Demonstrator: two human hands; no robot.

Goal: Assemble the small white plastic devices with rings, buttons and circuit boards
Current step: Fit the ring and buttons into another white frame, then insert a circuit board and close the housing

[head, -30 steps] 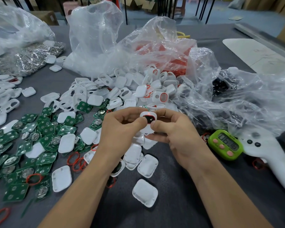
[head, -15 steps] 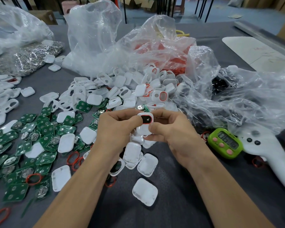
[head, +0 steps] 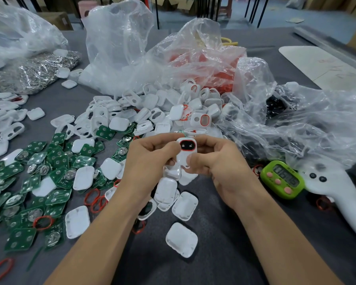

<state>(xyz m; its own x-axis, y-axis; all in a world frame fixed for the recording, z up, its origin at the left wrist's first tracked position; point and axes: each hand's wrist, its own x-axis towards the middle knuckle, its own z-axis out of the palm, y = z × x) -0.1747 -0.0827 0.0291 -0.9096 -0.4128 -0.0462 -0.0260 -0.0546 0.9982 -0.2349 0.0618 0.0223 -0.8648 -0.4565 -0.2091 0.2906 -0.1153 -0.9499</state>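
A loose white cover is lying nearest on the grey table. Just beyond it, the left hand and right hand are both pinching one white device between curled fingers and thumbs, its black, red-ringed button pad facing up. Green circuit boards and red rings are lying to the left, and a green timer, digits too blurred to read, is sitting to the right. Farther back, white shells are lying heaped before clear plastic bags.
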